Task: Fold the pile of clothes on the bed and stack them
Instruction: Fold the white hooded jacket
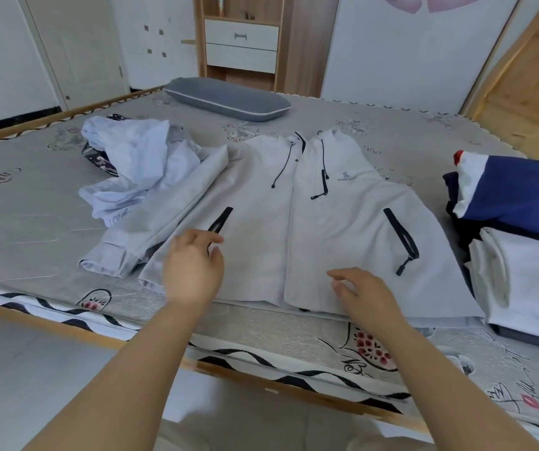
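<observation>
A light grey hooded jacket (294,222) with black zips lies spread flat, front up, near the bed's front edge. Its left sleeve (151,222) stretches out to the left. My left hand (193,268) hovers over the jacket's lower left part, just below the left pocket zip, fingers relaxed and holding nothing. My right hand (362,294) is over the lower hem right of the front opening, fingers loosely spread. A pile of unfolded pale clothes (138,161) sits at the left rear. A stack of folded clothes (522,242), navy on white, stands at the right.
The bed's grey patterned mattress (27,196) has a wooden frame edge (66,323) at the front. A grey pillow (229,99) lies at the far side. Behind stand a wooden shelf unit with white drawers (242,43) and a white door (76,50).
</observation>
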